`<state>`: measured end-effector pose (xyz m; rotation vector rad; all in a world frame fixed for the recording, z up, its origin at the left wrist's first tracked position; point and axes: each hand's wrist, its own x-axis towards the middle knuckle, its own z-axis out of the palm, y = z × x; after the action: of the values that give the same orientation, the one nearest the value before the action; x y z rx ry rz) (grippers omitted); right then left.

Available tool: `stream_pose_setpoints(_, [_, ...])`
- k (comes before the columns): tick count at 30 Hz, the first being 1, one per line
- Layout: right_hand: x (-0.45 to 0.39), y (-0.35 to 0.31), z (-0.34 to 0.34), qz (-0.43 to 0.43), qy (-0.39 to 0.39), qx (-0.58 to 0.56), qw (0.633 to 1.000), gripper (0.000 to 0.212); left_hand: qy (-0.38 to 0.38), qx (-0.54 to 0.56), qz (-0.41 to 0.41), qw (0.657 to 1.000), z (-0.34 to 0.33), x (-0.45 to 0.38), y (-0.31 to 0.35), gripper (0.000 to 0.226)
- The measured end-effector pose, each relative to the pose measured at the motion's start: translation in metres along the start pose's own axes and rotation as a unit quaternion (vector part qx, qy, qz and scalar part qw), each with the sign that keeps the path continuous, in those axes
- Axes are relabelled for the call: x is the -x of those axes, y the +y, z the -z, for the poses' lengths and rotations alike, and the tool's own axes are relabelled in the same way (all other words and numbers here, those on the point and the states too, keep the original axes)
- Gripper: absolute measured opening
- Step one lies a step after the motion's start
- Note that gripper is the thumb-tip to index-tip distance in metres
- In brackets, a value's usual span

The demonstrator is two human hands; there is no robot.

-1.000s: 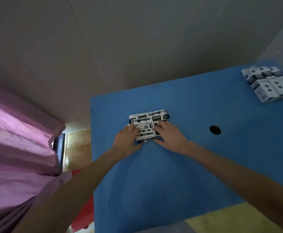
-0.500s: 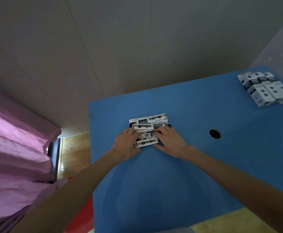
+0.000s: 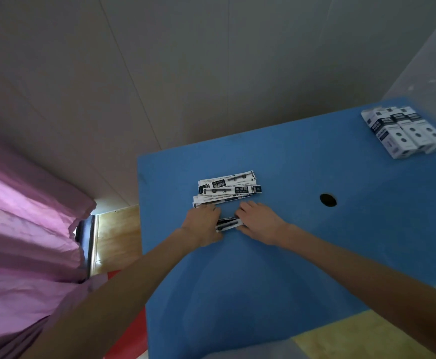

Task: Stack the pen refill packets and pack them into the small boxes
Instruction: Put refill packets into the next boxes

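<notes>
Head cam shot: a small bunch of pen refill packets sits between the two hands, pinched at its ends, with the left hand on one end and the right hand on the other. Both hands have their fingers curled down over the packet ends, knuckles up, so they're clearly holding it, though the fingertips themselves are tucked out of sight. Just past the fingertips, touching or nearly touching them, lies the loose pile of packets, fanned out messily and overlapping each other. All of this is on a blue table. Off beyond the right hand there's a dark round hole in the tabletop, and well beyond that, at the far corner, a row of small boxes sits side by side, white with dark labels. Out past the left hand, off the table edge, hangs a pink curtain.
</notes>
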<state>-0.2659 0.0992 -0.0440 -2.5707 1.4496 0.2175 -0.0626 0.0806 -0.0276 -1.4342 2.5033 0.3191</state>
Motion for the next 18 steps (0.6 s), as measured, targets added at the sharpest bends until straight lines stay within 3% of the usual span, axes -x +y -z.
stream_pose_setpoints(8, [0.028, -0.018, -0.016, 0.044, 0.017, -0.047, 0.998, 0.031, -0.068, -0.051, 0.008, 0.996, -0.006, 0.021, 0.028, 0.033])
stream_pose_setpoints(12, [0.043, -0.018, -0.019, 0.043, 0.039, -0.047, 0.997, 0.036, -0.047, -0.063, 0.004, 0.997, -0.014, 0.035, 0.039, 0.037])
stream_pose_setpoints(18, [0.058, -0.044, -0.020, -0.006, -0.003, 0.016, 1.000, 0.033, -0.022, -0.069, 0.000, 0.997, -0.030, 0.062, 0.039, 0.034])
